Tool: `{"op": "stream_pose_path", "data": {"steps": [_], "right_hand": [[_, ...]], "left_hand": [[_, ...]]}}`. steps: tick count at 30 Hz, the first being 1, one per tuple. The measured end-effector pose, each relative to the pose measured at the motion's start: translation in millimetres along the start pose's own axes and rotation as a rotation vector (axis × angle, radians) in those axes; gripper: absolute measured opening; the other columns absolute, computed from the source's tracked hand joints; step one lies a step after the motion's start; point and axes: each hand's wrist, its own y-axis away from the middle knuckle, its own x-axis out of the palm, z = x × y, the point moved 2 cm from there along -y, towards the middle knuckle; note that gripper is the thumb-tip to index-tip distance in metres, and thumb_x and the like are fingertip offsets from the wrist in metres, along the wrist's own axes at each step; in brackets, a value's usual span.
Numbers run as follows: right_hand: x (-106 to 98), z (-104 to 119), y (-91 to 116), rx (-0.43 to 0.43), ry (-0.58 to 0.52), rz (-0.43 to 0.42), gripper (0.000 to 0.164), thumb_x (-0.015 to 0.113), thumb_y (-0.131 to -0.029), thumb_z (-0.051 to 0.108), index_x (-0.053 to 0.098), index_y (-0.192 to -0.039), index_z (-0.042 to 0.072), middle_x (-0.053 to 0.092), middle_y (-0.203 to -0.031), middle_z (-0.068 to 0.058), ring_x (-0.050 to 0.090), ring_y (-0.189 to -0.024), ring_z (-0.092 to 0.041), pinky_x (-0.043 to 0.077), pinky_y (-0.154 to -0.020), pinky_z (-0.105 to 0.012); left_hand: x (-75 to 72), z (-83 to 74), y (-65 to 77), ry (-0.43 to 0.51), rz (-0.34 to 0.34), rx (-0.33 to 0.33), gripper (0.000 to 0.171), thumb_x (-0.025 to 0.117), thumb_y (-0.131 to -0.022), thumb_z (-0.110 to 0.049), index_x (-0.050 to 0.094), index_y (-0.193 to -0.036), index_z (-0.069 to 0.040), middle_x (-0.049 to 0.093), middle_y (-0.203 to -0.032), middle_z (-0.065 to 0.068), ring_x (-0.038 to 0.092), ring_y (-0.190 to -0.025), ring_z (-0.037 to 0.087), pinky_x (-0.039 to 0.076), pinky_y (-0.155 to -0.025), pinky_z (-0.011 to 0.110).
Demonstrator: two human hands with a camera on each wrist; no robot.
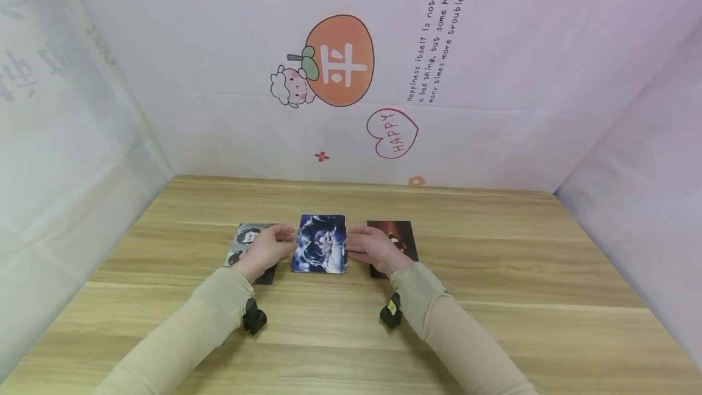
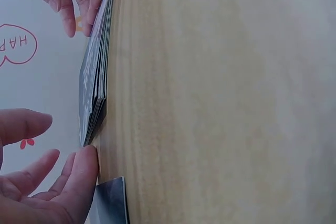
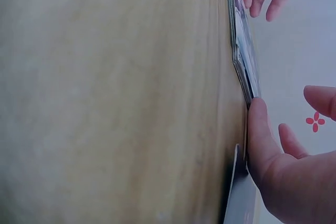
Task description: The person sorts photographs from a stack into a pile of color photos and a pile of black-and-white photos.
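Between my two hands lies a small stack of picture cards (image 1: 320, 244), its top one blue and white. Its layered edge shows in the left wrist view, where the stack (image 2: 97, 72) looks several cards thick. My left hand (image 1: 269, 250) is at its left side, fingers loosely bent; a fingertip is close to the stack's corner, and I cannot tell if it touches. At the right side, my right hand (image 1: 374, 245) has extended fingers, one against the stack's edge (image 3: 245, 66) in the right wrist view. Neither hand grips a card.
Under the left hand and wrist lies a black-and-white picture card (image 1: 247, 234), partly covered. A dark reddish picture card (image 1: 403, 230) is partly under the right hand. The wooden table (image 1: 493, 249) meets a printed cloth wall (image 1: 466, 145) at its back edge.
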Motion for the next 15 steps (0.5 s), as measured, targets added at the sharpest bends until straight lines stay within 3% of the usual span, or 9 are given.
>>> {"op": "stream_pose_path", "data": {"steps": [5,15], "right_hand": [[0.6,0.2,-0.5,0.000,0.002,-0.011,0.045,0.050,-0.094,0.001,0.039,-0.136,-0.010,0.046,-0.134,-0.030,0.049,-0.122,-0.040,0.042,-0.105,-0.046],[2.3,-1.7,-2.7,0.002,0.030,-0.045,0.043,0.050,-0.094,0.002,0.042,-0.134,-0.010,0.049,-0.132,-0.029,0.051,-0.121,-0.039,0.044,-0.104,-0.045]], "left_hand": [[-0.1,0.0,1.2,0.005,0.014,0.016,0.042,0.059,-0.090,-0.007,0.048,-0.128,0.008,0.055,-0.122,0.028,0.059,-0.108,0.035,0.056,-0.085,0.034],[2.9,-0.7,1.3,0.033,0.016,-0.025,0.043,0.056,-0.089,-0.001,0.046,-0.130,0.008,0.055,-0.125,0.030,0.056,-0.114,0.038,0.055,-0.086,0.034]]}}
